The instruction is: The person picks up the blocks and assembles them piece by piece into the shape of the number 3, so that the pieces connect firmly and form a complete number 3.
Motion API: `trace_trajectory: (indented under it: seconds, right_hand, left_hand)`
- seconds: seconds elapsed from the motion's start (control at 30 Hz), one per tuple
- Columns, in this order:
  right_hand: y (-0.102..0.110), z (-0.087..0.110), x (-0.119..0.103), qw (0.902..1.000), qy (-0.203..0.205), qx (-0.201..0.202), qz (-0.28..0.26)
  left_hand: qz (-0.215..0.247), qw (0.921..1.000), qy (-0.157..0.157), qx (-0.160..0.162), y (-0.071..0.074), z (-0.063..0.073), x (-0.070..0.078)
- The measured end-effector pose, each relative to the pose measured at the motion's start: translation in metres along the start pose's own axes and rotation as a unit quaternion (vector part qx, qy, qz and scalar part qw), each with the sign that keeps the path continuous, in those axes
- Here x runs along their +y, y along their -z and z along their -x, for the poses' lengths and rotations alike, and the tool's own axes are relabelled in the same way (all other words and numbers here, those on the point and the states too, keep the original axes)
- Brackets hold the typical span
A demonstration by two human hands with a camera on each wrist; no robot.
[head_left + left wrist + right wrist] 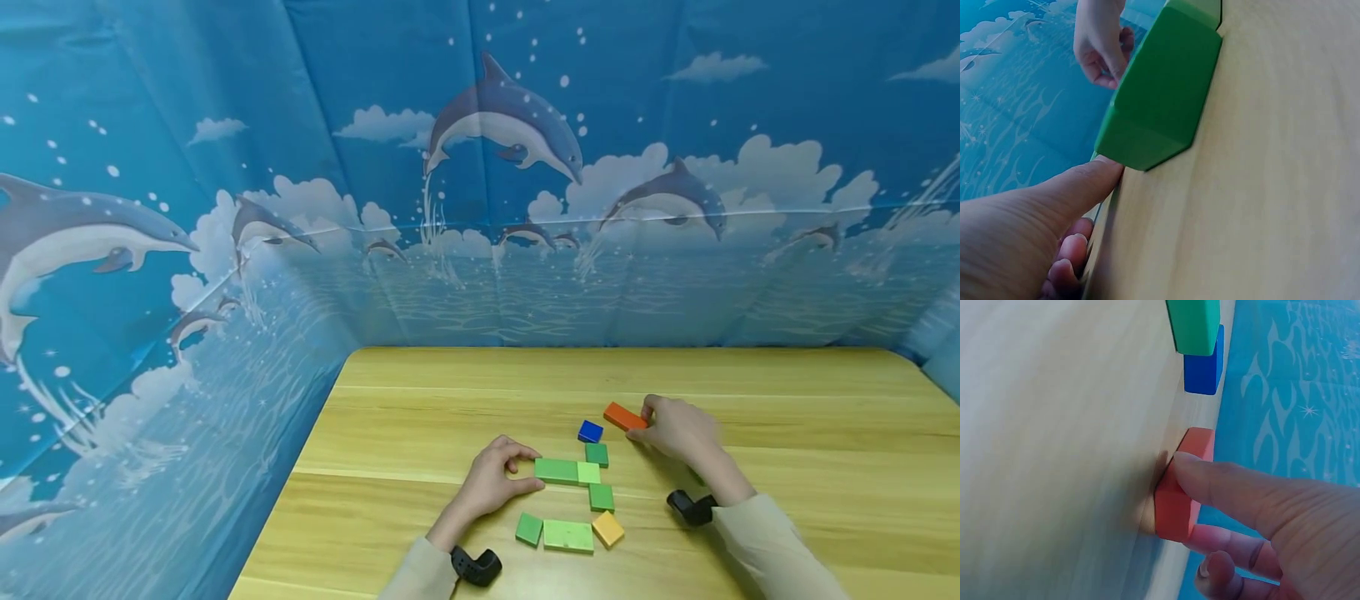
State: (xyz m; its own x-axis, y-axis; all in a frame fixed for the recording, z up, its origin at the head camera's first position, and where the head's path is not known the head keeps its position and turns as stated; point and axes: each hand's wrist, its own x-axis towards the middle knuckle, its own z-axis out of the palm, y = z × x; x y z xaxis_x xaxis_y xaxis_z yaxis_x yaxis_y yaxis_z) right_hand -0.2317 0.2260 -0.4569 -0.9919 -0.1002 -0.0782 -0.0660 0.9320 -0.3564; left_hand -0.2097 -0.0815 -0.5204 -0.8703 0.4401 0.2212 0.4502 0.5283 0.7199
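Note:
My left hand has its thumb and index finger at the two long edges of a green rectangular block, pinching its left end. In the left wrist view, a nearer green block hides the thumb tip's contact. My right hand pinches an orange-red rectangular block by its right end, low at the tabletop. The right wrist view shows the thumb across this orange-red block and a finger beneath. A blue block lies just left of it, above a small green block.
A light green square adjoins the held green block, with another green block below. Nearer me lie a tilted green block, a light green rectangle and a yellow-orange block. A dolphin-printed curtain borders the wooden table.

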Motion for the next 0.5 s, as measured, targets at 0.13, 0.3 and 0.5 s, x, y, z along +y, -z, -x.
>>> trace_trajectory:
  seconds: [0.13,0.3,0.5]
  right_hand:
    - [-0.003,-0.011,-0.003,1.0,-0.005,0.004,0.0]
    - [-0.008,-0.018,-0.004,0.9998,-0.002,0.016,-0.007]
    - [-0.01,-0.018,0.002,0.9988,0.015,0.017,-0.044]
  left_hand:
    - [-0.001,1.0,0.0,0.001,0.0,0.0,0.0]
    - [-0.002,1.0,-0.001,0.003,-0.001,0.0,0.0]
    - [-0.007,1.0,0.0,0.002,0.001,-0.001,0.001]
